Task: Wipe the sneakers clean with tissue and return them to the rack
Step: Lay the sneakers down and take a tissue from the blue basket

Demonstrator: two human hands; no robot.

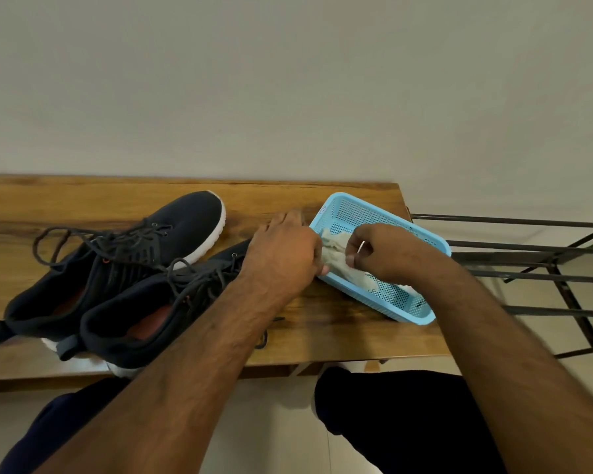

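A crumpled tissue (336, 254) is pinched from both sides over the near end of a blue basket (421, 234), the left hand (285, 251) with curled fingers at its left edge and the right hand (377, 251) gripping it between thumb and fingertips. The basket is set on a wooden bench (322, 323), with more tissue lying inside it. Two dark sneakers (124, 268) with white soles are placed side by side on the bench left of the basket, laces loose, while the metal rack (545, 268) is seen just beyond the bench's right end.

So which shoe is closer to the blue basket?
The near sneaker, the one partly under the left forearm. Its toe points at the blue basket; the far sneaker sits further left.
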